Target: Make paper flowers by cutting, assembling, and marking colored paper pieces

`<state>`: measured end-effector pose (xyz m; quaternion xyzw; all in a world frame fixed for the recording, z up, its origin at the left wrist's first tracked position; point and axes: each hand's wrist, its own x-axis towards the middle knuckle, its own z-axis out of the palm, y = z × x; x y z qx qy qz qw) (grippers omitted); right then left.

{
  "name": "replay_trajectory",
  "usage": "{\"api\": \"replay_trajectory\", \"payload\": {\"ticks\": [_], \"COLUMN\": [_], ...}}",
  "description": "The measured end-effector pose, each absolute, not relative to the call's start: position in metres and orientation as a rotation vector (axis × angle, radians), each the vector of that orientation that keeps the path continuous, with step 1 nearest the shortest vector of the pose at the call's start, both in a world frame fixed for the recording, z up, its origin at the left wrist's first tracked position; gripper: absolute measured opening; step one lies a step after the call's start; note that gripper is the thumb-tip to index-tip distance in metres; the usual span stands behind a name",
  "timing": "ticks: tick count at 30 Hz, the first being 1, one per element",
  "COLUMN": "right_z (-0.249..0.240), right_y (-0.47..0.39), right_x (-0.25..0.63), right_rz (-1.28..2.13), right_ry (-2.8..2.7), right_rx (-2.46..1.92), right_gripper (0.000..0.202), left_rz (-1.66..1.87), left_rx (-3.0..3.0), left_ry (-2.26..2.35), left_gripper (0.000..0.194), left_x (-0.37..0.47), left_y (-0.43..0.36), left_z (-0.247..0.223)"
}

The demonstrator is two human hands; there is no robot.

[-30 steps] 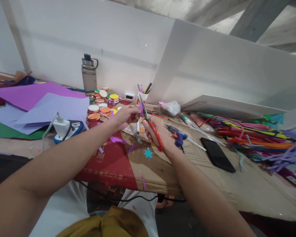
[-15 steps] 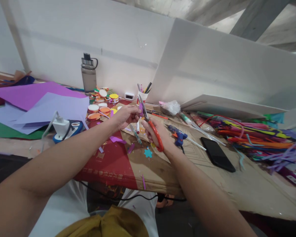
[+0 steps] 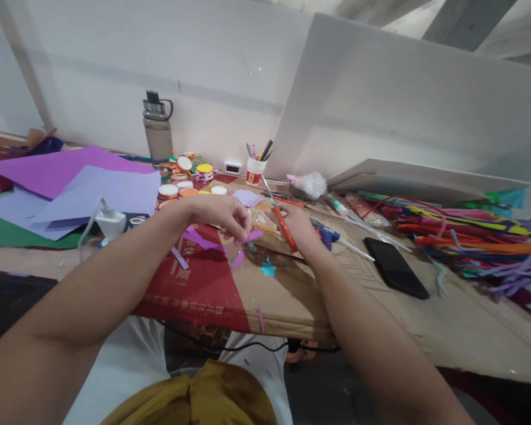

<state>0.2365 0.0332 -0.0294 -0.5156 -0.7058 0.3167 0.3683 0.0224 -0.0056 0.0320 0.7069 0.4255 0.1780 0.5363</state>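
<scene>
My left hand [image 3: 225, 215] is closed in a pinch, fingertips pointing down, with a small piece of purple paper [image 3: 253, 236] at them. Scissors with red handles [image 3: 284, 228] are held in my right hand [image 3: 295, 223], blades pointing up and away, apart from the paper. Purple paper scraps [image 3: 203, 241] lie on the red part of the cardboard below my left hand. A turquoise paper shape [image 3: 268, 268] rests on the cardboard between my forearms. Behind the hands lie light purple paper pieces [image 3: 248, 198].
Large purple sheets [image 3: 101, 189] and a white plug [image 3: 110, 224] are at left. Along the back stand a water bottle [image 3: 157, 130] and a pen cup [image 3: 255, 171]. Rightward lie a blue glue gun [image 3: 326, 234], a phone [image 3: 396, 267] and colourful pipe cleaners [image 3: 469, 236].
My left hand has moved down and away from the blades with the purple paper. The scissors have shifted slightly right, and light purple pieces behind the hands now show.
</scene>
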Motion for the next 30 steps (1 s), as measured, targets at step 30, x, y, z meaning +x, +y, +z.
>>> {"api": "replay_trajectory", "payload": {"ticks": [30], "right_z": [-0.035], "right_y": [0.036], "right_x": [0.241], "right_rz": [0.189], "right_ry": [-2.137], "right_rx": [-1.959], "right_gripper": [0.037], "left_rz": [0.943], "left_rx": [2.013], "left_ry": [1.419], "left_gripper": [0.029], "left_x": [0.031], "left_y": [-0.003], "left_z": [0.036]}}
